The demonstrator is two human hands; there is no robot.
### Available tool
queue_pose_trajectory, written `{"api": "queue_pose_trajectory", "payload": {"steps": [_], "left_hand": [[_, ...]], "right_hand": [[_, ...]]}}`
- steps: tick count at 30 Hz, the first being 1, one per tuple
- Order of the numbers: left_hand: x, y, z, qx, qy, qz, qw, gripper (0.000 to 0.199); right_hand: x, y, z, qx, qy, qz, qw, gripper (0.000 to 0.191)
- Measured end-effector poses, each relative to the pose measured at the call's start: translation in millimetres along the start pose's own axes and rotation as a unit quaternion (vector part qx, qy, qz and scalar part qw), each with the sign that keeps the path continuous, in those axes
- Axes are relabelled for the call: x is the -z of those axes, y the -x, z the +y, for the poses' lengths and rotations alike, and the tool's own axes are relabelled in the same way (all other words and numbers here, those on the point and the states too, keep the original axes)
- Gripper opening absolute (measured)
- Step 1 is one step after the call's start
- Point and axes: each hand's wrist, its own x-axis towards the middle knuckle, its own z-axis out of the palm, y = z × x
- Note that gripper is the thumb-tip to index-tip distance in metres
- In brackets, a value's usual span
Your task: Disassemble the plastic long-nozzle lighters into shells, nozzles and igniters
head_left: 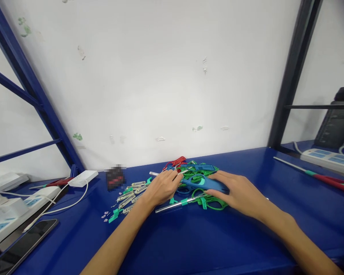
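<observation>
A blue long-reach gas lighter (pixel 216 186) lies across the middle of the pile, held between both hands. My right hand (pixel 237 191) is closed around its handle end, thumb below and fingers above. At its front end, my left hand (pixel 163 186) is pinched shut; its fingertips hide that part. Beneath and behind the hands are green lighter shells (pixel 218 203) and blue and red shells (pixel 177 162). A metal lighter tube (pixel 170 207) with a teal piece lies in front of the left hand. To the left are several clear fuel tanks (pixel 127 198) and teal triggers (pixel 114 216).
On the left sit a phone (pixel 25 244), a white power strip (pixel 25 214) with cables and a white box (pixel 83 178). A blurred dark item (pixel 115 178) stands by the wall. Right, a long red-handled lighter (pixel 329 181) lies near another power strip (pixel 329 158).
</observation>
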Motion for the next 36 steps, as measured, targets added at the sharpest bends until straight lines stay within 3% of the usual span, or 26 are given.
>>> {"api": "queue_pose_trajectory", "payload": {"steps": [6,15,24,36], "left_hand": [[3.1,1,0,0.011,0.017,-0.014,1.000,0.030],[15.7,0,7,0.040,0.043,0.004,0.998,0.029],[12.5,5,0,0.068,0.054,0.029,0.996,0.029],[11.6,16,-15,0.126,0.053,0.060,0.989,0.030]], "right_hand": [[-3,1,2,0.007,0.002,0.012,1.000,0.038],[-6,0,10,0.030,0.012,0.089,0.996,0.037],[1,-1,9,0.062,-0.007,0.073,0.995,0.034],[13,-1,-1,0.005,-0.026,0.104,0.994,0.038]]}}
